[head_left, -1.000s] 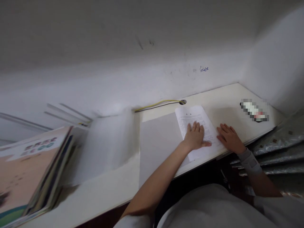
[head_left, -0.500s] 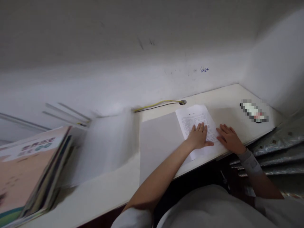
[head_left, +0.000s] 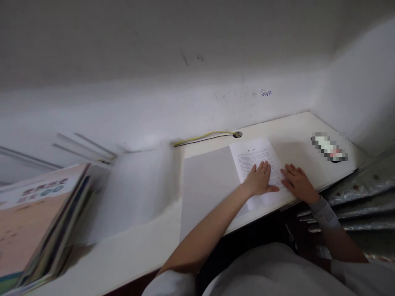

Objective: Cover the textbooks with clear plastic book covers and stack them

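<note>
An open booklet (head_left: 252, 155) lies on the white desk, its printed white page on the right and a plain grey sheet or cover (head_left: 210, 176) spread to the left. My left hand (head_left: 261, 179) rests flat on the lower part of the printed page, fingers stretched out and covering some of the text. At the page's right edge my right hand (head_left: 298, 181) lies palm down, fingers extended, a grey band around its wrist. Neither hand grasps anything.
A stack of books (head_left: 40, 213) stands at the left, beside pale, blurred sheets (head_left: 135, 189). Behind the booklet a yellow cable (head_left: 203, 136) runs into a desk hole (head_left: 237, 134). A pixelated phone-like object (head_left: 329, 148) lies right. Silvery patterned material (head_left: 358, 189) is beyond the desk's right edge.
The view has shifted very slightly. Both hands keep practically the same places on and beside the printed page.
</note>
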`<state>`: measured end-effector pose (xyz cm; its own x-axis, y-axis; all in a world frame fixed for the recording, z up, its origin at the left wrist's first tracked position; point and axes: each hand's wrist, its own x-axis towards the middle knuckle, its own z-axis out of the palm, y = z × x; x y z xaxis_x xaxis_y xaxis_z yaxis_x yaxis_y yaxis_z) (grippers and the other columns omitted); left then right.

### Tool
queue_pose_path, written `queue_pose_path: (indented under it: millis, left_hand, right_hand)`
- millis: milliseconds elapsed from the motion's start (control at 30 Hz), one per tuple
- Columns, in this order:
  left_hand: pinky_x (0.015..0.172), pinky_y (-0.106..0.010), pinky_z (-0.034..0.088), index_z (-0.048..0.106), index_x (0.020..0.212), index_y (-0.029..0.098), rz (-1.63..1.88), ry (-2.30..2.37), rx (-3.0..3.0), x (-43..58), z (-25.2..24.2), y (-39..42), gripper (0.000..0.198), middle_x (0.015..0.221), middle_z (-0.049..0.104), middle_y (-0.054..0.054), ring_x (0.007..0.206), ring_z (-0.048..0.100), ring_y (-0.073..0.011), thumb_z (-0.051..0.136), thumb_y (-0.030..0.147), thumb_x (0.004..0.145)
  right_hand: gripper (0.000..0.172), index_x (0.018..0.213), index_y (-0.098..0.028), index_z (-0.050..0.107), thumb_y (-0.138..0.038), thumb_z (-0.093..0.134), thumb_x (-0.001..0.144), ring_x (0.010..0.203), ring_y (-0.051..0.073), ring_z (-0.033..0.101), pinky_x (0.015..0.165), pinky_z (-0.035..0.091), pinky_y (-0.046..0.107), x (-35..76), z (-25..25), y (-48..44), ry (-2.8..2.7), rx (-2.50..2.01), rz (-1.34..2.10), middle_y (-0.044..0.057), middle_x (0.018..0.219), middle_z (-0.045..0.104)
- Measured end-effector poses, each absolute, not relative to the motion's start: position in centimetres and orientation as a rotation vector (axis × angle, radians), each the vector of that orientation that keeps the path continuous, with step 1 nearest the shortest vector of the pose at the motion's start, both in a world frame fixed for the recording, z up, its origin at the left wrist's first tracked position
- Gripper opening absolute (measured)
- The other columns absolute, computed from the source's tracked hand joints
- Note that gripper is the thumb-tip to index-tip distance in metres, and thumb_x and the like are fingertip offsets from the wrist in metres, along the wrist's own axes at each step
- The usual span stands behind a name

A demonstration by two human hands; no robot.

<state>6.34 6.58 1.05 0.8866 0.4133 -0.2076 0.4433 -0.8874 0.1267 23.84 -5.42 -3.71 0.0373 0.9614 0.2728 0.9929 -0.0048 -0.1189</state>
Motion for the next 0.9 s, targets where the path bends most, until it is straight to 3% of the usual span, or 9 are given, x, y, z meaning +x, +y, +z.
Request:
queue_pose_path:
  millis: [200, 467, 633, 767, 900]
  left_hand:
    - [0.112, -0.045, 0.014, 0.012, 0.144, -0.002, -0.195, 0.691, 2.881, 7.8, 0.6, 6.8, 0.098, 0.151, 0.014, -0.024, 0.141, 0.011, -0.0318, 0.024, 0.073, 0.082]
    - [0.112, -0.042, 0.015, 0.007, 0.146, 0.002, -0.088, 0.578, 2.827, 7.0, 2.2, 6.8, 0.094, 0.151, 0.016, -0.022, 0.141, 0.015, -0.0283, 0.034, 0.068, 0.083]
    - [0.111, -0.051, 0.017, 0.018, 0.145, 0.011, 0.293, 1.039, 2.748, -0.9, 3.5, 8.8, 0.071, 0.151, 0.023, -0.018, 0.14, 0.017, -0.0313, 0.032, 0.054, 0.091]
    - [0.106, -0.056, 0.026, 0.026, 0.14, 0.001, 0.533, 1.525, 2.468, -9.5, 1.2, 10.5, 0.064, 0.146, 0.026, -0.029, 0.136, 0.023, -0.0381, 0.041, 0.037, 0.089]
    - [0.108, -0.051, 0.026, 0.03, 0.138, 0.005, 0.734, 1.512, 2.081, -14.1, -1.1, 10.0, 0.065, 0.145, 0.031, -0.027, 0.136, 0.028, -0.0336, 0.052, 0.033, 0.083]
  right_hand:
    - [0.044, 0.129, -0.018, 0.051, -0.039, 0.039, 0.092, 0.13, 0.03, 0.039, 0.102, 0.032, 0.05, 23.9, -3.7, -5.3, -1.999, -2.056, -0.168, 0.016, 0.14, 0.045]
    - [0.046, 0.132, -0.018, 0.049, -0.039, 0.037, 0.093, 0.129, 0.031, 0.039, 0.101, 0.032, 0.052, 24.1, -2.8, -5.2, -2.037, -2.164, -0.188, 0.015, 0.14, 0.045]
    - [0.049, 0.136, -0.02, 0.044, -0.041, 0.032, 0.094, 0.135, 0.031, 0.031, 0.103, 0.03, 0.052, 23.5, -1.5, -3.8, -2.165, -2.059, -0.235, 0.014, 0.147, 0.035]
    - [0.048, 0.136, -0.022, 0.043, -0.04, 0.034, 0.093, 0.136, 0.028, 0.029, 0.104, 0.029, 0.051, 22.3, -1.3, -2.1, -2.327, -1.887, -0.139, 0.01, 0.147, 0.036]
    - [0.047, 0.138, -0.024, 0.041, -0.039, 0.035, 0.093, 0.132, 0.029, 0.035, 0.102, 0.031, 0.053, 21.6, -2.1, -1.4, -2.393, -1.82, -0.072, 0.01, 0.143, 0.042]
